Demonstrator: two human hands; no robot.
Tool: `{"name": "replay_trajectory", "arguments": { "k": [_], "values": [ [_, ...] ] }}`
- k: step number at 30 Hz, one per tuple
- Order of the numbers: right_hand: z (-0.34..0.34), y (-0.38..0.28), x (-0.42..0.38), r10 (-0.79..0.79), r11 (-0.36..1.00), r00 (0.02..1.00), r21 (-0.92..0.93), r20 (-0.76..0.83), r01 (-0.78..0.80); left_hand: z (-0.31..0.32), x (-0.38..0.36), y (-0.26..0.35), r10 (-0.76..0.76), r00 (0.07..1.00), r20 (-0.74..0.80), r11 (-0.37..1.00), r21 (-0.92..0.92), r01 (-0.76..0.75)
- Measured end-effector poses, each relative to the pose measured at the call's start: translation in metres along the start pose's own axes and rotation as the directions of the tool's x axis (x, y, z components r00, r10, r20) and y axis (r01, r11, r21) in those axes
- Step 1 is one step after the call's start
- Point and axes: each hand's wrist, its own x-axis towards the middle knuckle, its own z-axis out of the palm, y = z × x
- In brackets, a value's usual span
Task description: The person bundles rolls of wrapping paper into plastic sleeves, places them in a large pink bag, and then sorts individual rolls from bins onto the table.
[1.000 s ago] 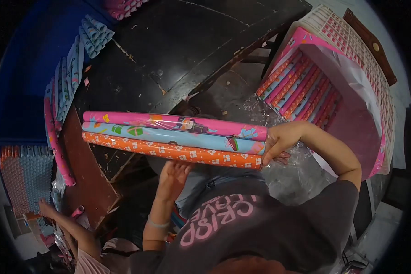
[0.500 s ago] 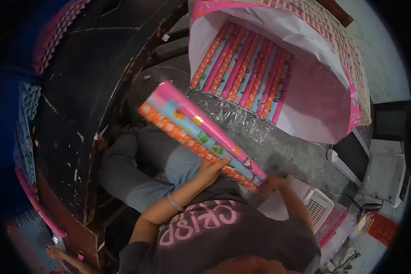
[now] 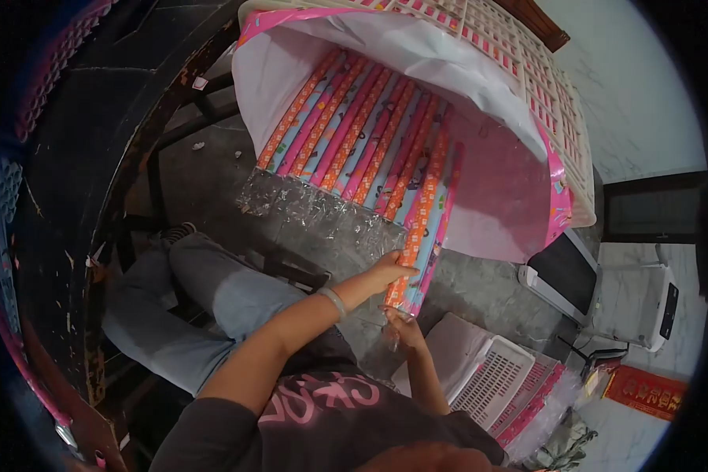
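A bundle of wrapping-paper rolls (image 3: 423, 236), orange, light blue and pink, slants up into the open mouth of a lined basket (image 3: 492, 228). My left hand (image 3: 393, 271) is closed round the lower part of the bundle, with a bracelet at the wrist. Lower down, my right hand (image 3: 403, 324) grips the bundle's bottom end, where clear plastic wrap shows. Inside the basket, to the left of the bundle, several similar rolls (image 3: 346, 134) lie side by side, with clear plastic (image 3: 315, 208) sticking out at their ends.
A dark, worn table (image 3: 71, 157) stands at the left. A white plastic basket (image 3: 492, 381) lies at lower right near pink packaging. Further right are a dark-topped panel (image 3: 562, 271), a white appliance (image 3: 645, 307) and a red sign (image 3: 645, 391). A wooden bar is at the top.
The bundle has swung from slanting across my lap to pointing into the basket, its upper end now beside the other rolls. Both hands moved with it. The view has shifted to the right.
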Motion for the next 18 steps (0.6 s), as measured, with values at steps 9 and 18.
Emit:
{"name": "replay_trajectory", "arguments": {
  "k": [9, 18],
  "values": [
    [-0.088, -0.063, 0.114, -0.029, 0.996, 0.999, -0.088, -0.023, 0.027, -0.032, -0.018, -0.021, -0.056, 0.998, 0.020, 0.936, 0.349, 0.046],
    [-0.133, -0.073, 0.192, 0.128, 0.992, 0.962, -0.038, 0.241, -0.123, -0.110, -0.090, -0.029, -0.039, 0.992, -0.116, 0.982, 0.178, 0.060]
  ]
}}
